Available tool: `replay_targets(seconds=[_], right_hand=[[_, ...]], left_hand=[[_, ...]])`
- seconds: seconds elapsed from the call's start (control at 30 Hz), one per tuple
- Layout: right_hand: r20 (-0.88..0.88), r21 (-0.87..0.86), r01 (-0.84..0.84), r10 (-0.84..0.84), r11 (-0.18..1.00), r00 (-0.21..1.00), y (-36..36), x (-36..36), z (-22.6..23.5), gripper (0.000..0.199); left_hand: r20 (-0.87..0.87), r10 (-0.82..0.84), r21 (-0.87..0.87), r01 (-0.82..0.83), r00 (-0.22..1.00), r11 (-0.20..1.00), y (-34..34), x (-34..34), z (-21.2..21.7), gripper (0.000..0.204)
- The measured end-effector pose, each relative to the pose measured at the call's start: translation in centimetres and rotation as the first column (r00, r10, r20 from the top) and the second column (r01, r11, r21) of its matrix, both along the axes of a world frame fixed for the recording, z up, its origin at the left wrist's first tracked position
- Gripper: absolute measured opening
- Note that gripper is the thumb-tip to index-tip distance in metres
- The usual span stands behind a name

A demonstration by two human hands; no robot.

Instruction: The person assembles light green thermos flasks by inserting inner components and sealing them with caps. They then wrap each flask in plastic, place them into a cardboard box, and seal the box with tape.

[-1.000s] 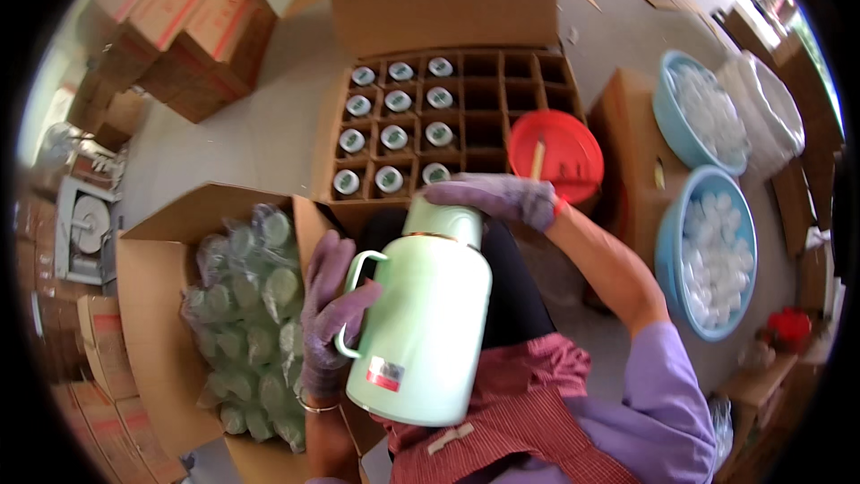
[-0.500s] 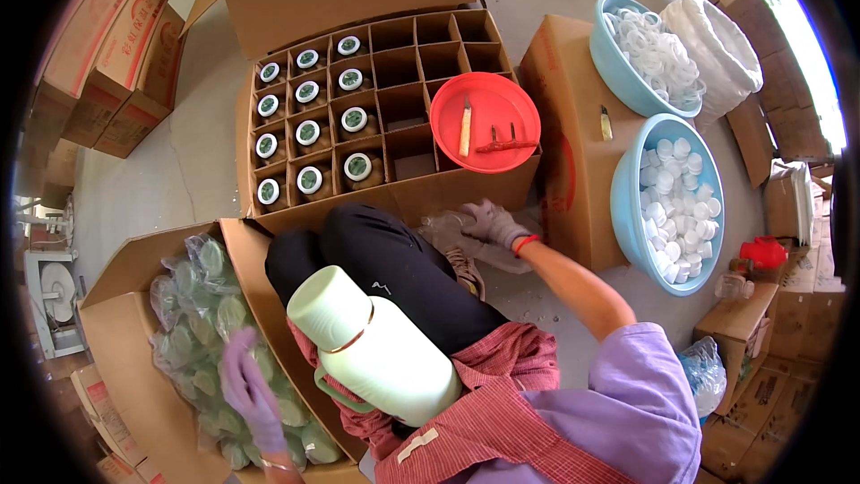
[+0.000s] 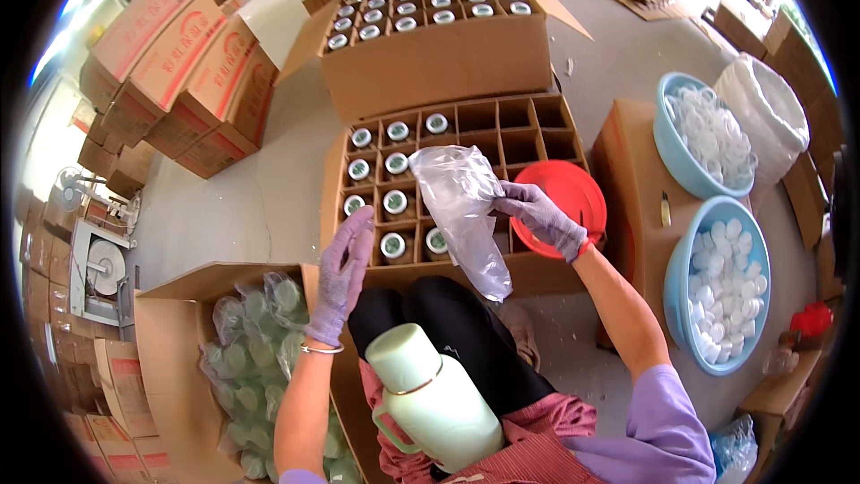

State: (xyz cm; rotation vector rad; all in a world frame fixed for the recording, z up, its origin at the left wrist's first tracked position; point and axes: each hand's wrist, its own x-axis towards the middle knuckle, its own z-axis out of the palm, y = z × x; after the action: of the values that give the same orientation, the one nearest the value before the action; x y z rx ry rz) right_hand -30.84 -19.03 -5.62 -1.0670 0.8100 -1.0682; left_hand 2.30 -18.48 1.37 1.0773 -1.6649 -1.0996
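Observation:
My right hand [image 3: 542,218], in a grey glove, pinches a clear plastic bag [image 3: 457,206]. The bag hangs crumpled in front of the divided carton [image 3: 448,271]. To its left, my gloved left hand [image 3: 342,273] is raised with fingers extended and nothing in it. A pale green vacuum jug [image 3: 439,408] with a cup-like lid and side handle lies tilted on my lap. Several containers with white-rimmed green tops [image 3: 394,202] fill cells at the carton's left. The red round tray [image 3: 573,193] rests on the carton's right side, partly behind my right hand.
An open box at left holds bagged pale green items [image 3: 260,341]. Right of me stand a blue basin of white caps [image 3: 727,287] and a blue basin of translucent rings [image 3: 708,139]. A filled carton [image 3: 439,67] stands beyond, with stacked cartons [image 3: 179,72] at far left.
My right hand has lifted the plastic bag from low beside my legs to over the carton. My left hand has risen from the box of bagged items. The view has tilted up.

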Motion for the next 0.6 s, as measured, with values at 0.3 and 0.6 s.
replay_targets(seconds=[0.3, 0.6], right_hand=[[-0.272, -0.699, -0.031, -0.225, 0.715, 0.936, -2.3, 6.1, 5.0, 0.026], [-0.349, -0.536, 0.338, -0.568, 0.774, 0.745, -1.4, 8.1, 4.2, 0.051]], left_hand=[[-0.166, 0.028, -0.07, -0.04, 0.986, 0.997, -2.0, 2.2, 2.1, 0.054], [0.386, 0.148, -0.163, -0.091, 0.91, 0.982, -2.4, 0.5, 1.0, 0.011]])
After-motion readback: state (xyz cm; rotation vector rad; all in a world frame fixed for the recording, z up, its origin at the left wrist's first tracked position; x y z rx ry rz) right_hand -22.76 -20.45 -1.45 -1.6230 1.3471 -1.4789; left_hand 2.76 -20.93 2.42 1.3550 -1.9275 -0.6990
